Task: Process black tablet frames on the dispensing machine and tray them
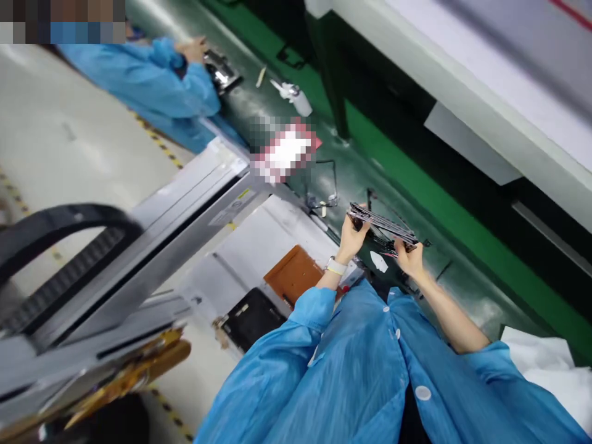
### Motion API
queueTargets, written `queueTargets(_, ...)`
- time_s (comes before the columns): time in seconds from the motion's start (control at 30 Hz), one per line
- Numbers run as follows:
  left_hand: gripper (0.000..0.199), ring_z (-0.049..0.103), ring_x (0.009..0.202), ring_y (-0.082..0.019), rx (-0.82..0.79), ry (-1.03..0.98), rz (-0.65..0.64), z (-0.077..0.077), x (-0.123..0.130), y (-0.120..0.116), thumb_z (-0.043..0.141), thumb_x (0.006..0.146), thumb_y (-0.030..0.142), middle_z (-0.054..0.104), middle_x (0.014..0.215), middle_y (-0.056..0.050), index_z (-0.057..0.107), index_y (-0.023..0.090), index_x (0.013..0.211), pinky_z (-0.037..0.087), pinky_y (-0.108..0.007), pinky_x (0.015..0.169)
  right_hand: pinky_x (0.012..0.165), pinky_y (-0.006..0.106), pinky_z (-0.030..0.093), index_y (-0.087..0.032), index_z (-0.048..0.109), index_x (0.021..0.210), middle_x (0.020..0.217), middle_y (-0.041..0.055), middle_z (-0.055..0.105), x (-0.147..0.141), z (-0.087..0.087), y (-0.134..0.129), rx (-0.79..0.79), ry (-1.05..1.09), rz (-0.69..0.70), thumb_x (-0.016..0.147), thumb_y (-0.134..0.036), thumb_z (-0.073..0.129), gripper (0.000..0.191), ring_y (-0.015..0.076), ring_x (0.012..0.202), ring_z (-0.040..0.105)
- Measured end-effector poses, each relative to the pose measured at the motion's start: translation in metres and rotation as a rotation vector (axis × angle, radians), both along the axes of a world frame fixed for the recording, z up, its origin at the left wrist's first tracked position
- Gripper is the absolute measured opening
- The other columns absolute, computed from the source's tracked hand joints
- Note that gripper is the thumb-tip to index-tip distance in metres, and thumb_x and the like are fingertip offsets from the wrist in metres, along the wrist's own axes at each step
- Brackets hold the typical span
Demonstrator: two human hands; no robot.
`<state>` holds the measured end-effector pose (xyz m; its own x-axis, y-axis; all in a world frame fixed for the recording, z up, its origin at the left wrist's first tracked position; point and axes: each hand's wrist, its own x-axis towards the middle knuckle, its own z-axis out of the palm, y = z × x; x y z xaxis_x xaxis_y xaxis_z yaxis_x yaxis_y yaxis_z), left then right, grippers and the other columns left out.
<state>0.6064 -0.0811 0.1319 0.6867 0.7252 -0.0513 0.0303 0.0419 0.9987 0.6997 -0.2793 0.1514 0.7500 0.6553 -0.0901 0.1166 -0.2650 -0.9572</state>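
Note:
My left hand (352, 239) and my right hand (409, 258) grip opposite ends of a bundle of thin, dark, shiny strip-like frames (383, 224), held tilted above the green bench (444, 265). Both sets of fingers are closed around it, the thumbs on the near side. How many pieces are in the bundle cannot be made out. Beneath my hands lie dark thin parts, partly hidden, and a white scrap (379, 261). To the left of the bundle a thin black rectangular frame (333, 179) rests on the bench.
A grey machine beam (139, 246) with a black cable chain (115, 237) stands at left. Beside me are an orange-brown plate (293, 274) and a black panel (253, 317). Farther along are a white bottle (301, 102) and another person's blue sleeve (198, 86). A white shelf (462, 86) overhangs the back.

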Motion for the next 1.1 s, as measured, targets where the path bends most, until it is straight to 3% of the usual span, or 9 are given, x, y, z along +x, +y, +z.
queueTargets(0.1, 0.077, 0.067, 0.139, -0.031, 0.044, -0.046, -0.057, -0.004, 0.026, 0.015, 0.093, 0.082, 0.068, 0.075, 0.136, -0.015, 0.068, 0.022, 0.138, 0.042, -0.051, 0.133, 0.078, 0.037, 0.055, -0.024, 0.069, 0.098, 0.085, 0.0048, 0.07, 0.015, -0.017, -0.001, 0.052, -0.105, -0.005, 0.092, -0.046, 0.069, 0.023, 0.0205, 0.075, 0.062)
queueTargets(0.2, 0.054, 0.078, 0.109, -0.027, 0.043, -0.066, -0.118, -0.01, 0.045, 0.024, 0.078, 0.097, 0.068, 0.079, 0.111, -0.011, 0.073, 0.022, 0.125, 0.06, -0.049, 0.112, 0.087, 0.041, 0.059, -0.024, 0.073, 0.103, 0.092, 0.0073, 0.073, 0.024, -0.031, -0.002, 0.098, -0.157, 0.012, 0.086, -0.04, 0.069, 0.024, 0.0241, 0.085, 0.068)
queueTargets(0.3, 0.043, 0.076, 0.09, -0.023, 0.066, -0.06, -0.109, -0.022, 0.055, 0.022, 0.066, 0.108, 0.062, 0.074, 0.089, -0.006, 0.074, 0.02, 0.101, 0.061, -0.049, 0.109, 0.097, 0.044, 0.059, -0.024, 0.074, 0.111, 0.102, 0.0092, 0.075, 0.027, -0.046, 0.0, 0.11, -0.192, -0.081, 0.089, -0.035, 0.062, 0.027, 0.0262, 0.098, 0.071)
queueTargets(0.43, 0.037, 0.075, 0.11, -0.024, 0.115, -0.015, -0.077, -0.054, 0.051, 0.006, 0.075, 0.103, 0.056, 0.077, 0.105, -0.008, 0.076, 0.019, 0.099, 0.055, -0.047, 0.118, 0.108, 0.045, 0.058, -0.022, 0.071, 0.122, 0.121, 0.0117, 0.076, 0.026, -0.075, 0.005, 0.069, -0.216, -0.284, 0.094, -0.032, 0.057, 0.033, 0.0268, 0.115, 0.072)
queueTargets(0.57, 0.038, 0.076, 0.116, -0.027, 0.12, 0.083, -0.099, -0.094, 0.043, -0.01, 0.083, 0.097, 0.049, 0.08, 0.122, -0.013, 0.079, 0.017, 0.118, 0.057, -0.043, 0.116, 0.112, 0.045, 0.059, -0.021, 0.072, 0.128, 0.125, 0.014, 0.078, 0.024, -0.106, 0.004, -0.007, -0.214, -0.402, 0.1, -0.041, 0.062, 0.036, 0.0289, 0.121, 0.075)
queueTargets(0.7, 0.043, 0.072, 0.131, -0.029, 0.127, 0.138, -0.086, -0.123, 0.046, -0.012, 0.075, 0.103, 0.039, 0.076, 0.141, -0.018, 0.072, 0.013, 0.138, 0.053, -0.044, 0.124, 0.128, 0.049, 0.05, -0.021, 0.065, 0.146, 0.151, 0.0163, 0.069, 0.021, -0.125, 0.003, -0.094, -0.216, -0.489, 0.107, -0.041, 0.057, 0.045, 0.0291, 0.148, 0.063)
queueTargets(0.9, 0.044, 0.067, 0.144, -0.03, 0.14, 0.148, -0.173, -0.131, 0.056, -0.01, 0.064, 0.109, 0.039, 0.071, 0.151, -0.02, 0.07, 0.013, 0.145, 0.048, -0.048, 0.132, 0.135, 0.057, 0.041, -0.021, 0.055, 0.162, 0.162, 0.0158, 0.062, 0.011, -0.129, 0.007, -0.244, -0.213, -0.528, 0.112, -0.033, 0.046, 0.053, 0.0304, 0.161, 0.049)
queueTargets(1.1, 0.04, 0.068, 0.142, -0.029, 0.191, 0.189, -0.231, -0.129, 0.045, -0.005, 0.061, 0.111, 0.04, 0.073, 0.147, -0.018, 0.073, 0.015, 0.139, 0.045, -0.048, 0.134, 0.134, 0.063, 0.038, -0.018, 0.036, 0.174, 0.17, 0.0211, 0.049, -0.006, -0.11, -0.015, -0.28, -0.272, -0.45, 0.105, -0.035, 0.058, 0.075, 0.0364, 0.16, 0.045)
